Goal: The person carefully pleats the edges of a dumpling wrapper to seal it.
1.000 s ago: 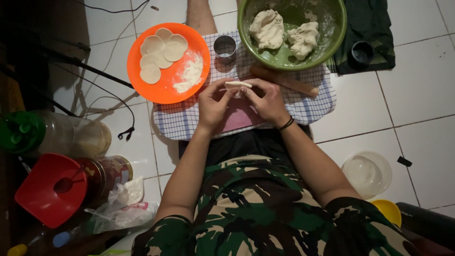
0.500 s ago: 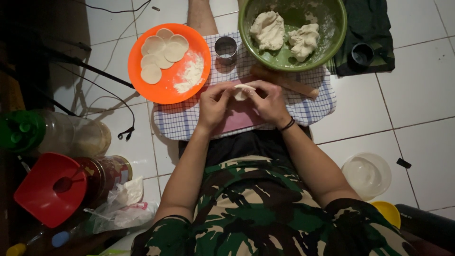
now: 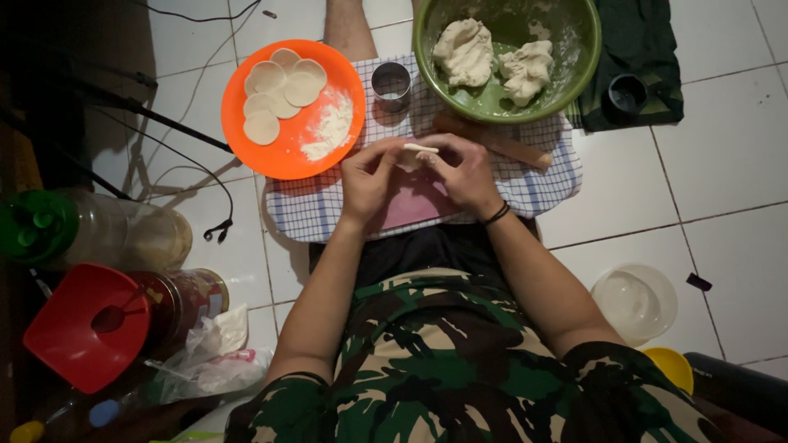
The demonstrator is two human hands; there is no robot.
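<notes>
Both hands meet over the checked cloth, which lies on the tiled floor and serves as the landmark here. The left hand and the right hand have their fingertips pressed together around a small piece of pale dough, pinching it between them just above the middle of the cloth; a pink patch of the cloth's surface shows directly beneath the hands. The right wrist carries a dark band. On the cloth's far left corner sits an orange plate, holding a cluster of flat dough rounds and a heap of flour. Beside the plate, on the cloth's far edge, stands a small metal ring cutter. At the cloth's far right rests a green bowl with two lumps of dough in it, and a wooden rolling pin lies on the cloth just in front of the bowl. Beyond the cloth's right edge is a dark green cloth with a dark cup on it. Left of the checked cloth, well apart, stand jars and a red funnel.
</notes>
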